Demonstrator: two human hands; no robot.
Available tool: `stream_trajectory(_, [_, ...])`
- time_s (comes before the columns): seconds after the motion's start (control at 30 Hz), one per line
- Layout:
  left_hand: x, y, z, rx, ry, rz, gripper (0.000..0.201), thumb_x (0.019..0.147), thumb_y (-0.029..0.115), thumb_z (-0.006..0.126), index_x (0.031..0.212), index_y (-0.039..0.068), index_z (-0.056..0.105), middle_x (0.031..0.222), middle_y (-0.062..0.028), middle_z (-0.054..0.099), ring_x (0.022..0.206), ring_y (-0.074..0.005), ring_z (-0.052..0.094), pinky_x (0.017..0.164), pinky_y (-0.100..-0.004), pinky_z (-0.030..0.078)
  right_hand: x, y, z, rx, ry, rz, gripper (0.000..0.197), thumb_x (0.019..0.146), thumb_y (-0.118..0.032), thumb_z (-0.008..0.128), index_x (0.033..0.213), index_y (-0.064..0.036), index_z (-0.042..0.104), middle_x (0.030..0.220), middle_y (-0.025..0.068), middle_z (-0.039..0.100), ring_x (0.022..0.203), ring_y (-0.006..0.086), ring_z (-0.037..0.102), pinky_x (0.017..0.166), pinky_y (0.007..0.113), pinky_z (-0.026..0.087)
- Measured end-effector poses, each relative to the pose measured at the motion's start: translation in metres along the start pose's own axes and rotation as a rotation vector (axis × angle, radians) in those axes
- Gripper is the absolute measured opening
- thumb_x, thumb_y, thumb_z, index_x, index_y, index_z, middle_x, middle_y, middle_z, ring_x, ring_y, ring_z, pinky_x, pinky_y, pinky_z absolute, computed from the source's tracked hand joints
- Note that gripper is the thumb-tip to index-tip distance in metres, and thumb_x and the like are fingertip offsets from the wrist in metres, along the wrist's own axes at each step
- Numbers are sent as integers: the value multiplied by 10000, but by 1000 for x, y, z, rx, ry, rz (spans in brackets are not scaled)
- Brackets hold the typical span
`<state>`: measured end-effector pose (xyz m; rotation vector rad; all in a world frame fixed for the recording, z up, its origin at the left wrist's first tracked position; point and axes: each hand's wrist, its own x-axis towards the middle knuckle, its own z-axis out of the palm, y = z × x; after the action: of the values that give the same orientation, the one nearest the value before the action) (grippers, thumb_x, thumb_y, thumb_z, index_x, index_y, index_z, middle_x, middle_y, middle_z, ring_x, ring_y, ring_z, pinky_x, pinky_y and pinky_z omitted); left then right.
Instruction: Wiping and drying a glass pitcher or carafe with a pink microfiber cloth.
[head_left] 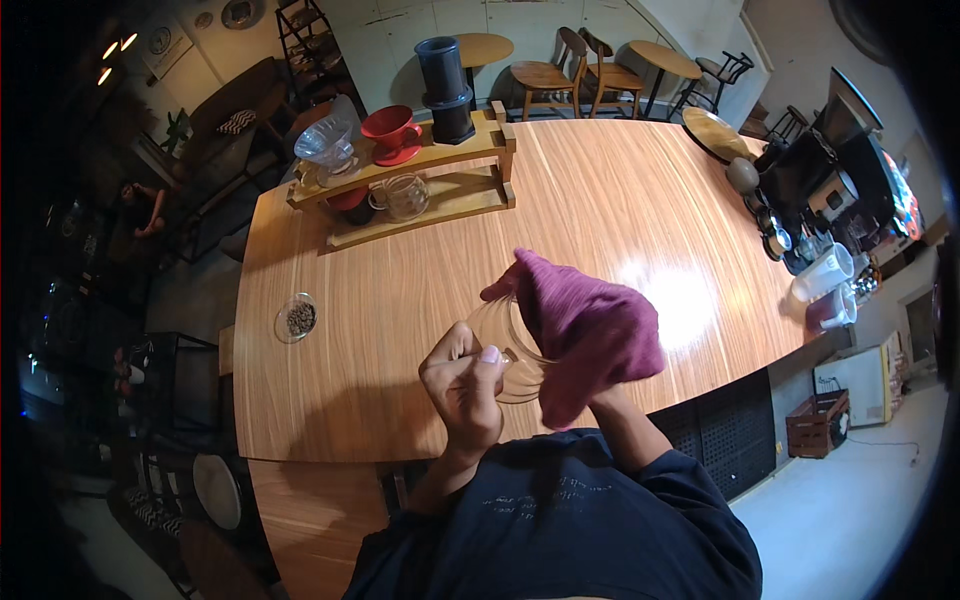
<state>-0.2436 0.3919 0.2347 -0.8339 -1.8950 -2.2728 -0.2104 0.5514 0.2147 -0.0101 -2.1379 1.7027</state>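
Note:
My left hand (462, 388) is closed on the handle of a clear glass coffee server (490, 328), tipped on its side above the table's near part. A maroon cloth (598, 318) drapes over my right hand, bunched up against the server's open side. Its fingers are hidden in the folds and only the right wrist (612, 408) shows below. Part of the glass disappears behind the fabric. To the left, a small clear dish (296, 318) of dark coffee beans sits on the wooden table (370, 300).
A wooden stand (470, 222) at the back left carries a clear dripper (328, 143), a red dripper (393, 133) and a dark cylindrical brewer (445, 85). On its lower shelf is another glass server (407, 196). Plastic cups (823, 272) and black equipment line the right edge.

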Motion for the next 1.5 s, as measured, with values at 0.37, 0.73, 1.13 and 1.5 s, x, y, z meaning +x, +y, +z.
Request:
stream_trajectory(0.37, [3, -11, 3, 369, -30, 531, 258, 736, 115, 599, 541, 3, 473, 543, -70, 304, 420, -202, 334, 431, -337, 230, -11, -38, -4, -381, -41, -164, 306, 693, -200, 807, 926, -77, 651, 876, 103, 647, 773, 300, 638, 683, 364, 524])
stream_trajectory(0.73, [13, 9, -19, 629, -168, 798, 278, 741, 7, 568, 501, 42, 433, 511, -33, 290, 411, -193, 313, 443, -341, 239, -17, -44, -28, -182, -462, -218, 296, 853, -245, 664, 1067, -42, 634, 1103, 170, 654, 1097, 379, 597, 990, 442, 448])
stream_trajectory(1.13, [2, 40, -25, 533, -244, 1249, 202, 673, 127, 604, 541, 52, 470, 549, 4, 414, 435, -125, 343, 451, -258, 308, -54, -30, -24, 332, -758, -173, 314, 912, -233, 656, 1125, -3, 641, 1108, 106, 665, 1013, 210, 598, 906, 374, 473])
stream_trajectory(1.5, [9, 24, -15, 572, -231, 1293, 326, 778, 147, 588, 515, 58, 417, 521, -13, 375, 412, -122, 343, 420, -264, 298, -65, -50, 6, -338, -147, -548, 304, 803, -142, 658, 1067, 7, 645, 1160, 207, 616, 1049, 409, 596, 929, 501, 459])
